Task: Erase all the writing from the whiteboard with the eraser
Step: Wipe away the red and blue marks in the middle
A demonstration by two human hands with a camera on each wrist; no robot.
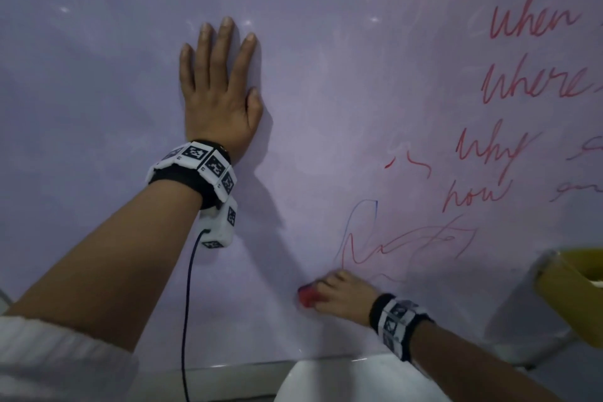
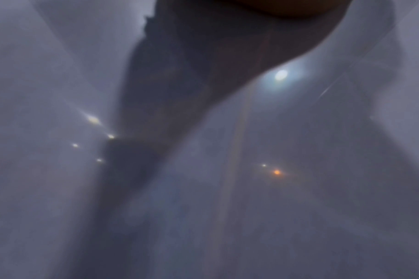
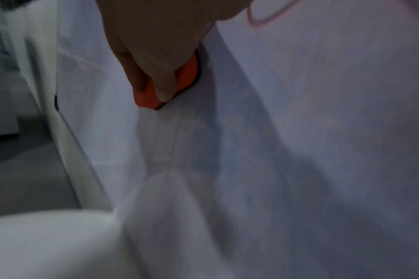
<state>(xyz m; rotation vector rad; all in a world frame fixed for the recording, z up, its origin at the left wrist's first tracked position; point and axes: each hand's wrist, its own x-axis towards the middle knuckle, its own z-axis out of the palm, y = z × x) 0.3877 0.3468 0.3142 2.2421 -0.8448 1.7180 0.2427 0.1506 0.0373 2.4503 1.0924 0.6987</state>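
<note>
The whiteboard (image 1: 98, 59) fills the head view. Red handwritten words (image 1: 535, 23) run down its right side, with red and blue scribbles (image 1: 401, 245) lower down. My left hand (image 1: 220, 85) lies flat on the board with fingers straight and spread, well left of the writing. My right hand (image 1: 339, 295) grips a red eraser (image 1: 306, 295) and presses it on the board just below the scribbles. In the right wrist view my fingers (image 3: 163, 75) curl over the orange-red eraser (image 3: 177, 85), its dark felt side against the board (image 3: 323, 132). The left wrist view is a blur of board (image 2: 323, 188).
A yellow object (image 1: 571, 287) juts in at the right edge of the board. The board's lower frame (image 1: 228, 369) runs along the bottom, with a white rounded thing (image 1: 342, 379) below it. A dark cable (image 1: 187, 303) hangs from my left wrist device.
</note>
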